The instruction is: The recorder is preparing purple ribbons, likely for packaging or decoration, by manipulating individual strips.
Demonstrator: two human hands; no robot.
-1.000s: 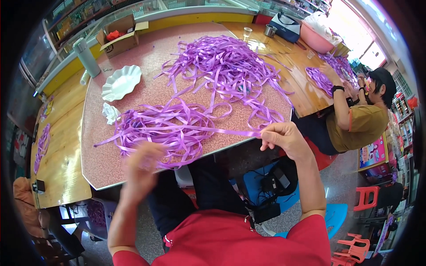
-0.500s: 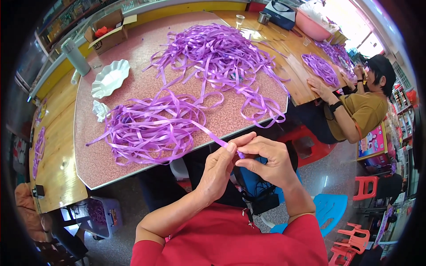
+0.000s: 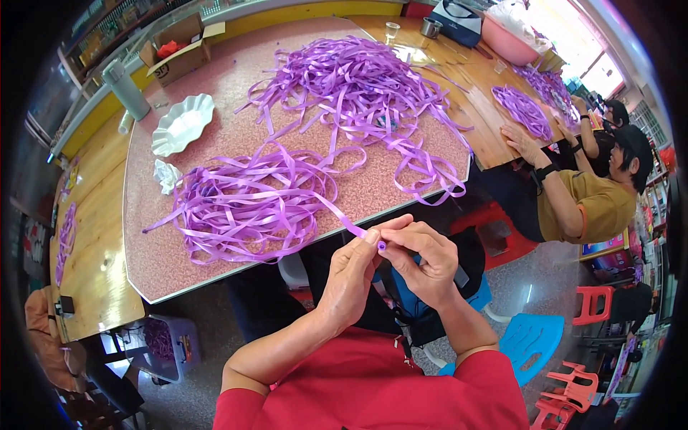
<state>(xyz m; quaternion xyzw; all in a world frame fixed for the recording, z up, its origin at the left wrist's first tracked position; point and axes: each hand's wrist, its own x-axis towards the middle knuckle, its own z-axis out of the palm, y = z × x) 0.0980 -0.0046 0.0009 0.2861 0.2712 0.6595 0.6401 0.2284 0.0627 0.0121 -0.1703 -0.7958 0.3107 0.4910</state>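
A purple ribbon runs from the nearer heap of ribbon over the table's front edge to my hands. My left hand pinches it between thumb and fingers. Close against it, my right hand holds the ribbon's end, which is wound into a small tight roll between the fingertips. Both hands are in front of the pink speckled table, above my lap. A larger heap of purple ribbon lies farther back on the table.
A white scalloped dish, crumpled tissue, a green flask and an open carton stand at the left. At the right a person in a brown shirt sits by more ribbon. A blue chair is beside me.
My right hand has shifted slightly left and turned, and the rolled end now shows end-on. The seated person has leaned back to the right, and another person shows behind.
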